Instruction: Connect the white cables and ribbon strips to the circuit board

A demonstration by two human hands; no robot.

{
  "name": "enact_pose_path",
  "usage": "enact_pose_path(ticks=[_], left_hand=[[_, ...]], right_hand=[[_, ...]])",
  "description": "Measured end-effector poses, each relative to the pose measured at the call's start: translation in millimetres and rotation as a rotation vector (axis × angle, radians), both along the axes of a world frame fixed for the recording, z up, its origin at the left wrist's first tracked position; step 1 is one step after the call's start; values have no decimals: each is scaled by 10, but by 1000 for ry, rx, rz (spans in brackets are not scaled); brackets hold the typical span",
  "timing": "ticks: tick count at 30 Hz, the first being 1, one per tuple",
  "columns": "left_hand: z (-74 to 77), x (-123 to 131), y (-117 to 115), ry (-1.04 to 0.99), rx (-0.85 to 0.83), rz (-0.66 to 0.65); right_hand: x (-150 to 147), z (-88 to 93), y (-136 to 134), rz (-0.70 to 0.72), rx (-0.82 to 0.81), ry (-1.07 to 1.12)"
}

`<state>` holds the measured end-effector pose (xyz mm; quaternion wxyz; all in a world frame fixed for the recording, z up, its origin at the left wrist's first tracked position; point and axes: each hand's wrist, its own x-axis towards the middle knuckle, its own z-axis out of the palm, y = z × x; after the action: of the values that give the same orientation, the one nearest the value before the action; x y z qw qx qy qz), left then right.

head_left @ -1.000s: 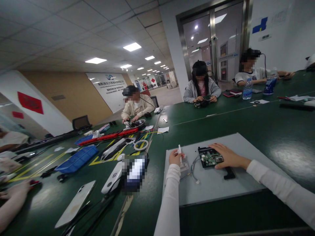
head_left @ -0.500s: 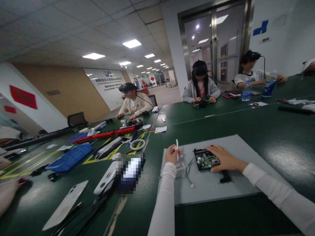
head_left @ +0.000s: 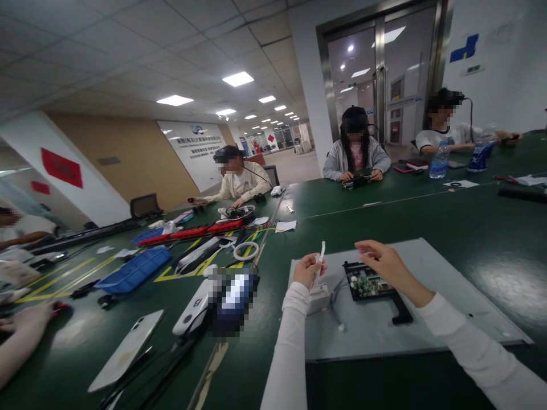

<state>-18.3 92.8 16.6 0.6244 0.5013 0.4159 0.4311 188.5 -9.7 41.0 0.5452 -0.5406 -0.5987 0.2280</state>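
Note:
Pinched in my left hand [head_left: 308,270] is a thin white strip [head_left: 323,249], its free end sticking upward; I cannot tell whether it is tape or a flat cable. Under that hand sits a small white box [head_left: 317,298] on a grey flat panel [head_left: 444,290]. A green circuit board [head_left: 366,285] in a black bracket lies on the panel's middle, with a grey cable [head_left: 334,306] beside it. My right hand [head_left: 393,266] is over the far right side of the board, fingers stretched toward the left, holding nothing visible.
Left of the panel are a blurred-out phone-like device [head_left: 235,302], a white handheld device [head_left: 197,302], a white phone [head_left: 128,347] and a blue tray [head_left: 134,270]. A co-worker's hand [head_left: 34,327] rests at the left edge. Several people sit around the green table [head_left: 325,222].
My right hand has lifted off the circuit board and bracket, uncovering more of them. My left hand keeps the white strip. The whole view has shifted slightly.

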Motion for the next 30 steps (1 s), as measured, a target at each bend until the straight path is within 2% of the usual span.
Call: enact_pose_path(ticks=[5,8,10,14,18,25,30], left_hand=[[158,3,-201,68,26,-297],[190,20,-314,130,35,-448],[196,29,-360,169,16,-492],[185,20,-375,199,5,-515],[131,-28,-320,239,11,-506],[-12,-141,-143,257,40,-407],[-2,-210,-93,253,34,-326]], right_hand=[[-353,-68,60,26,-44,71],[-377,-163,28,-9,-36,23],[-343,-219,3,-40,-19,-14],[-276,-275,-40,-86,15,-80],[-248,-250,-103,-143,18,-73],[-250,-213,-170,-117,-3,93],[-267,-220,-182,-95,6,64]])
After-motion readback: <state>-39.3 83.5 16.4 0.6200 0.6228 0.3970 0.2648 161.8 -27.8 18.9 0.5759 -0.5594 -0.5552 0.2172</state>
